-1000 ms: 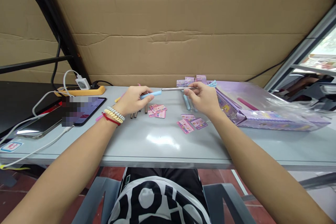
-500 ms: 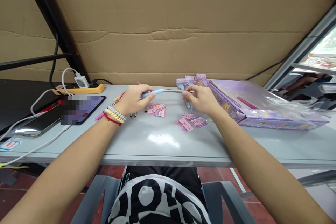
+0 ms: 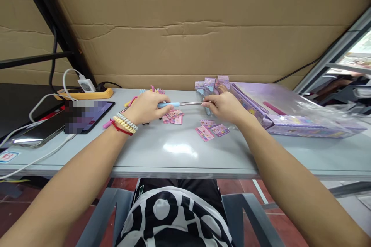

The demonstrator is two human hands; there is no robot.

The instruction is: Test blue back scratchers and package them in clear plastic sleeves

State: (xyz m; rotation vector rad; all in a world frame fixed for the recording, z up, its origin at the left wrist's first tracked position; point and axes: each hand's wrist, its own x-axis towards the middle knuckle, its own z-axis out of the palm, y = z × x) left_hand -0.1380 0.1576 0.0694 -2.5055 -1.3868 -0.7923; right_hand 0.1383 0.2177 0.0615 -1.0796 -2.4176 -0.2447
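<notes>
A slim telescopic rod [image 3: 189, 103] with a light blue handle lies level between my hands, just above the table. My left hand [image 3: 146, 107] is closed round the blue handle. At the other end, my right hand [image 3: 222, 105] pinches the thin metal shaft; its far tip is hidden by the fingers. Below the rod are pink printed cards [image 3: 176, 115] by my left hand and purple-pink cards [image 3: 205, 133] nearer my right. Behind my right hand stand bagged light blue pieces with purple header cards [image 3: 209, 82]. Colourful rods [image 3: 159, 91] lie partly hidden behind my left hand.
A purple box [image 3: 301, 128] with clear plastic and a pink stick [image 3: 274, 108] is at the right. On the left lie a tablet [image 3: 97, 115], a phone [image 3: 37, 131], white cables and a yellow power strip [image 3: 101, 93]. Cardboard [image 3: 174, 54] walls the back.
Both hands keep their hold on the rod. My left hand has lowered slightly, turning more palm-down, and the rod sits a little lower against the cards. The view has tilted down a bit.
</notes>
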